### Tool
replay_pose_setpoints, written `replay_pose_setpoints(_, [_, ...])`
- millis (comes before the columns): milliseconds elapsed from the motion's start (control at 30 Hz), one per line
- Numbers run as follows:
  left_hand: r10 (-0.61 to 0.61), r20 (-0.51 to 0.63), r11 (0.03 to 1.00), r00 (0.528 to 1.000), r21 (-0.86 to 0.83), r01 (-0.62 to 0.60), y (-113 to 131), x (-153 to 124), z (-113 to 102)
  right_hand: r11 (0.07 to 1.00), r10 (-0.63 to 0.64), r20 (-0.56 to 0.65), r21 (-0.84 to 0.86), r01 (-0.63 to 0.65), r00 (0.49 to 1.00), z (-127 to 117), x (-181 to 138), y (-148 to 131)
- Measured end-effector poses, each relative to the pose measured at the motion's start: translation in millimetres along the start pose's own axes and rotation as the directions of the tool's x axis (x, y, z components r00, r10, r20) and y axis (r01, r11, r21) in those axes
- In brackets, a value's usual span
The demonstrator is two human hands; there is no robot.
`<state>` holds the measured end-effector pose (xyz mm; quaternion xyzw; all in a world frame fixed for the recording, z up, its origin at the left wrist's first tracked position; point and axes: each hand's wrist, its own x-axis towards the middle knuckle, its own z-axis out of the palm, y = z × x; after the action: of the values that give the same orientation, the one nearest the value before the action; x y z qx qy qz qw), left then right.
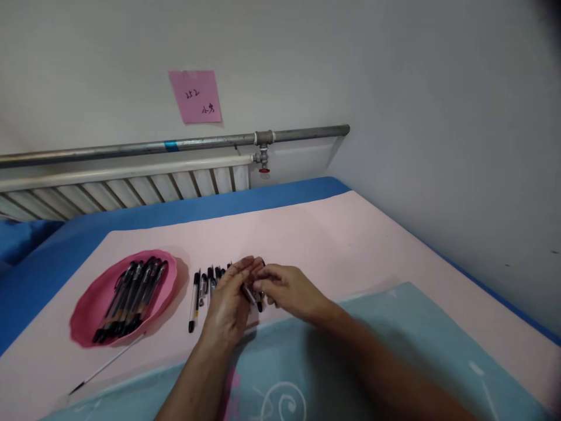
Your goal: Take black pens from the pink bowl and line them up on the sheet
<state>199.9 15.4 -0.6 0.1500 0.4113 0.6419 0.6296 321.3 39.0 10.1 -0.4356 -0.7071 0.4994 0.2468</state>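
Note:
My left hand (230,304) is curled palm-in around a dark pen (249,294), its thumb lying along the barrel. My right hand (289,287) meets it from the right, thumb and fingers pinched together beside that pen. What sits between the right fingertips is too small and hidden to tell. A black tip (260,306) shows just below the two hands. Behind and left of my left hand, several pens lie in a row on the pink sheet, among them a clear-barrelled pen with black ends (193,304). My left hand covers part of the row.
A pink scalloped plate (81,313) at left holds several black-capped pens (131,298). A slim white stick with a dark pointed end (107,367) lies before it. Teal patterned cloth (272,356) covers the near edge. A radiator (166,184) and pipe (210,142) run along the back wall.

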Motion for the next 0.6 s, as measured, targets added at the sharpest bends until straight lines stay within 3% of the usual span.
replay_pose_setpoints(133, [0.022, 0.007, 1.0, 1.0, 0.005, -0.022, -11, -1, 3, 1.0, -0.009, -0.038, 0.012, 0.01, 0.999, 17, 0, 0])
replay_pose_setpoints(233, [0.069, 0.003, 0.997, 0.998, 0.032, -0.069, -7, 1, 0, 1.0, 0.025, -0.104, 0.018, -0.023, 0.994, 7, 5, 7])
replay_pose_setpoints(400, [0.174, -0.046, 0.982, 0.984, 0.078, -0.17, 12, 7, -11, 0.942, 0.123, -0.318, -0.262, -0.211, 0.94, -19, 23, 33])
replay_pose_setpoints(600, [0.163, -0.071, 0.985, 0.984, 0.077, -0.158, 19, 4, -13, 0.89, 0.065, -0.314, -0.411, -0.198, 0.947, -15, 32, 50])
